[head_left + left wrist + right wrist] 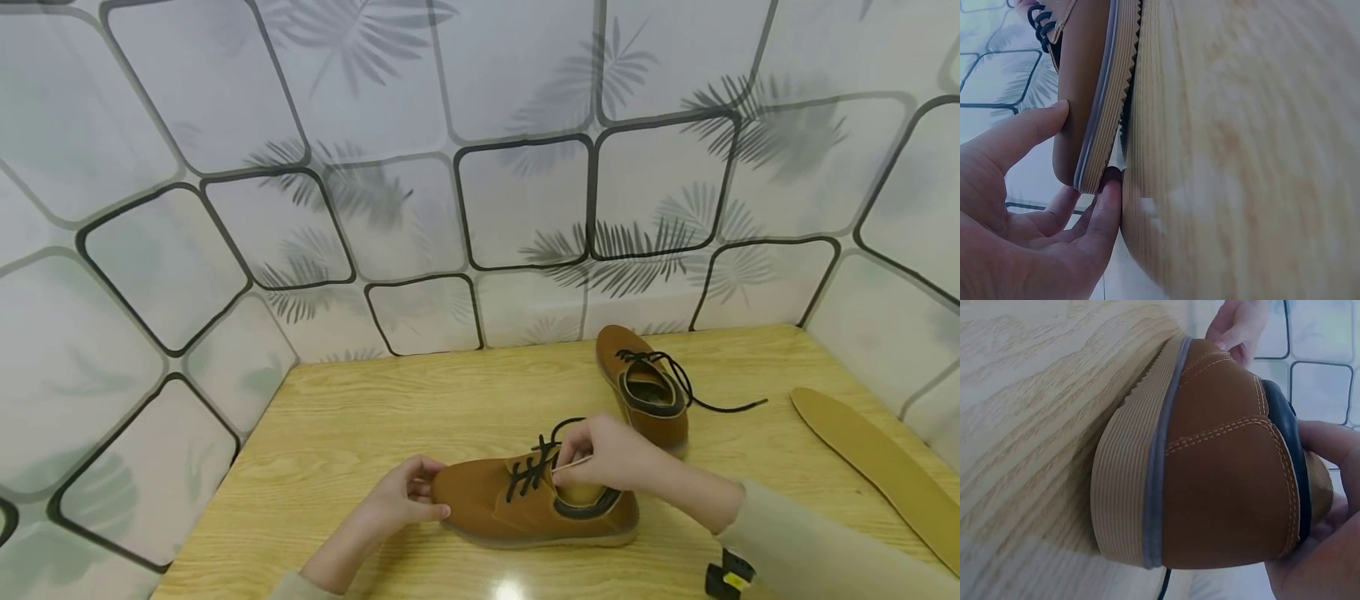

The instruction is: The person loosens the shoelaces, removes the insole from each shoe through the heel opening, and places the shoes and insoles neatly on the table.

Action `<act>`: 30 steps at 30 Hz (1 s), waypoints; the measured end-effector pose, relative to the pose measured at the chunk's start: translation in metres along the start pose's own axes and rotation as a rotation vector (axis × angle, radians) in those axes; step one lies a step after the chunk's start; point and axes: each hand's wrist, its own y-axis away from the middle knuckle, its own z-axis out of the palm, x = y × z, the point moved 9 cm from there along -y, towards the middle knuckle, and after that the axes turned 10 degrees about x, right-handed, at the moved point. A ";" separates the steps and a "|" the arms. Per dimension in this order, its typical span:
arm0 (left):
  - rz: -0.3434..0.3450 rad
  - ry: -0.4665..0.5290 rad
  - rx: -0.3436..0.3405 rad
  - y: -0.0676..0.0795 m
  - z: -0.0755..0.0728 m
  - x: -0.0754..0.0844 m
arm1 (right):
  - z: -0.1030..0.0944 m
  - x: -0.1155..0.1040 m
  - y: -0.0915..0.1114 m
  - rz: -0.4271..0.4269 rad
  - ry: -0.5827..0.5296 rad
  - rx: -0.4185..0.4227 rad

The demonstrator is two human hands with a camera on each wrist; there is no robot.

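A brown lace-up shoe [480,500] with dark laces [531,472] lies sole down on the table, toe to the left. My left hand [405,493] holds its toe; in the left wrist view the thumb [1035,128] rests on the upper and the fingers reach under the front of the ridged sole [1110,119]. At the shoe's opening, my right hand [611,454] pinches a thin, pale-edged flap, apparently the tongue [572,465]. Tan lining shows inside. From behind, the right wrist view shows the stitched heel [1229,494] and dark padded collar [1288,437], with my right fingers inside the collar.
Behind my right hand stands a second brown shoe [622,346], its long dark lace [727,409] trailing right. A tan insole [862,450] lies along the table's right side. Patterned walls [525,208] enclose the wood-grain table [360,408] at the back and sides.
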 end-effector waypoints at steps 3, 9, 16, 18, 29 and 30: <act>0.001 -0.002 0.003 0.001 -0.001 0.001 | 0.000 -0.005 0.003 -0.098 0.056 -0.031; -0.002 0.002 0.002 0.000 -0.002 0.001 | 0.001 -0.003 0.002 -0.103 0.022 -0.071; -0.007 0.015 -0.006 -0.001 0.000 -0.001 | -0.005 0.003 0.001 0.035 -0.051 0.019; -0.008 0.016 -0.007 0.000 0.000 -0.001 | -0.007 0.004 0.001 0.060 -0.055 0.052; -0.013 0.020 0.000 0.000 0.000 -0.001 | -0.015 0.005 0.001 0.122 -0.039 0.172; -0.012 0.018 0.001 0.000 0.000 -0.001 | -0.016 0.006 0.001 0.130 -0.037 0.177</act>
